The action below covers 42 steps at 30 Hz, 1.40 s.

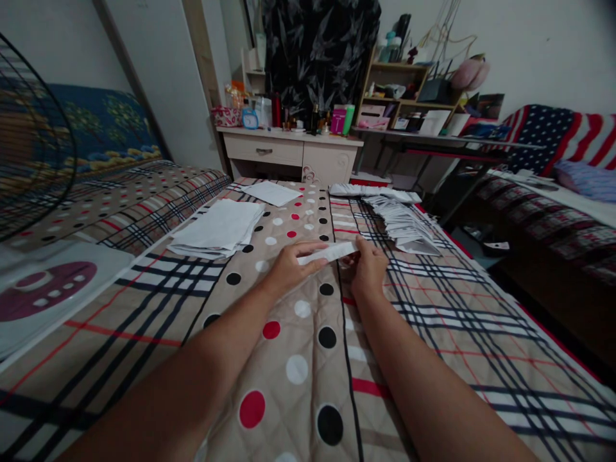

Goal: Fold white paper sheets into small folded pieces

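Observation:
A folded white paper [332, 252] lies across the polka-dot part of the bedspread [298, 359]. My left hand [291, 264] rests on its left end with fingers curled over it. At the paper's right end is my right hand [368, 269], its fingers closed around the edge. A stack of flat white sheets [219, 228] sits to the left of my hands. A spread row of folded papers [402, 221] runs back on the right.
One loose sheet [271, 192] lies further back. A fan's grille [33, 141] and its base [43, 289] are at the left. A cluttered white dresser [289, 151], a shelf [399, 90] and a desk stand behind; another bed [553, 199] is right.

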Each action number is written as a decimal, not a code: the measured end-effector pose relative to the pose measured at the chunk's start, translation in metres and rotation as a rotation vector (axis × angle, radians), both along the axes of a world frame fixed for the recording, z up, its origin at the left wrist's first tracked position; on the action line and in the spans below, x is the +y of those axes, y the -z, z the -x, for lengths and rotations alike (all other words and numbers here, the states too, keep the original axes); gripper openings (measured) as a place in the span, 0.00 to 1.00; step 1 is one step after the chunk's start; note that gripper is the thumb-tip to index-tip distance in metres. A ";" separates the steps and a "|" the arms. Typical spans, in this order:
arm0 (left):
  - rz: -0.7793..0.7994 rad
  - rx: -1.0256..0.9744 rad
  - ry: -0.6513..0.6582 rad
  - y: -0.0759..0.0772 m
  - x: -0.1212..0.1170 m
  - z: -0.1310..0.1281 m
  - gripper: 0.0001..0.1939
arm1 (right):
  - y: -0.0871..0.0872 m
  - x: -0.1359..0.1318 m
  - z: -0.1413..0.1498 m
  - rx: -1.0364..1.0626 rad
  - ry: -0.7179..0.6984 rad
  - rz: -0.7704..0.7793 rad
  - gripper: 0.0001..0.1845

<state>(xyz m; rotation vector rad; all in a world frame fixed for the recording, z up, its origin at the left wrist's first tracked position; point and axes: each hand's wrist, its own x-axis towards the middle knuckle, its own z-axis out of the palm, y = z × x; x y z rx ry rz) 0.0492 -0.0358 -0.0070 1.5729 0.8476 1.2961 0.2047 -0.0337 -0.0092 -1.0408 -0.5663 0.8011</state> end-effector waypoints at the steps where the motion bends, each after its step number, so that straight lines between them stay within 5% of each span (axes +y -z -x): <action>1: 0.024 -0.005 0.010 0.001 0.000 -0.001 0.17 | 0.000 0.001 0.000 0.020 -0.017 -0.006 0.18; 7: 0.149 -0.065 -0.036 0.004 0.002 -0.002 0.19 | 0.002 -0.001 0.004 0.036 -0.192 -0.080 0.24; 14: 0.334 -0.200 -0.034 0.005 0.003 -0.001 0.27 | 0.002 -0.010 0.012 -0.164 -0.372 -0.097 0.17; 42: 0.184 -0.079 -0.112 0.011 0.007 -0.002 0.30 | 0.002 -0.012 0.014 -0.191 -0.436 -0.050 0.08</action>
